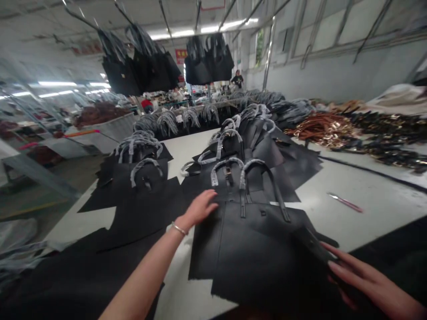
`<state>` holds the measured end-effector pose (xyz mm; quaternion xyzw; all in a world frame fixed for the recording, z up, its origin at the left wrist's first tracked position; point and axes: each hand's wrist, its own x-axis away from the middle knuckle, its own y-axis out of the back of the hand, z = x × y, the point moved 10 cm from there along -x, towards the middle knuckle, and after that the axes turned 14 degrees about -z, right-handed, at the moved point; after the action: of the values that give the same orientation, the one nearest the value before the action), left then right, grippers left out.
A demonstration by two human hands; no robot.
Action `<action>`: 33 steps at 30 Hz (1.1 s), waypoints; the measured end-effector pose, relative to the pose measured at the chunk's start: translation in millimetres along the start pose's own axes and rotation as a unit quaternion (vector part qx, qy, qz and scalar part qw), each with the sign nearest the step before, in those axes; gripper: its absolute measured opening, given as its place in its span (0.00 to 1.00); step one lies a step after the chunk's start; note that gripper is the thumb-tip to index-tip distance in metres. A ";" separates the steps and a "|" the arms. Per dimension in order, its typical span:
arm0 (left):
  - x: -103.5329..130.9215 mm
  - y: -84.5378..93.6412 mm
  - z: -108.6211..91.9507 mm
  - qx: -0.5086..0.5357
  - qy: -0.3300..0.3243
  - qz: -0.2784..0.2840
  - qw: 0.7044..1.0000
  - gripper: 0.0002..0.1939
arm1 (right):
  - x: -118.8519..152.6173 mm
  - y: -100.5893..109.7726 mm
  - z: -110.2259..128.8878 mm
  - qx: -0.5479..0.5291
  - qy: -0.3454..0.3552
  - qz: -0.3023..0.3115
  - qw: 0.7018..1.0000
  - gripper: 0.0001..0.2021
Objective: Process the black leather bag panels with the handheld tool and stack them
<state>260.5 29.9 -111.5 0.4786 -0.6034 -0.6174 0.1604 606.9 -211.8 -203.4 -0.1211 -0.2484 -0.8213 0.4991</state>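
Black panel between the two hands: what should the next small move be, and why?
Perhaps the left hand should settle on the black panel's upper left corner to steady it: its fingers are open near that corner, while the right hand is at the panel's right edge.

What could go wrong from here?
1. Snag: the bare black handle on the front panel stands close to a plastic-wrapped handle; they might catch if the panel is pulled.
2. Drag: that panel appears to overlap black pieces behind it, so sliding it could shift them.
3. Marking: a metal-tipped tool lies loose on the table, beyond the right hand; material swept across it might get scratched.
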 end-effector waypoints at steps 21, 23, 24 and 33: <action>115.3 -32.6 -153.0 -0.004 0.102 0.052 0.993 0.22 | 4.3 37.8 32.3 -0.068 -0.009 0.005 0.998 0.34; 79.2 -32.9 -161.9 0.006 0.090 0.023 0.996 0.23 | 2.3 39.2 28.4 -0.071 -0.013 0.003 0.997 0.33; 61.9 -36.0 -167.5 0.016 0.081 0.011 0.997 0.24 | 1.6 38.0 27.5 -0.071 -0.013 0.007 0.997 0.33; 16.5 -110.4 -221.1 0.073 -0.055 0.059 0.994 0.23 | -37.4 2.4 44.4 -0.021 -0.033 0.131 0.991 0.21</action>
<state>467.7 -89.4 -176.1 0.4179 -0.6822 -0.5861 0.1280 624.5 -160.8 -181.9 -0.1902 -0.2300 -0.7495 0.5910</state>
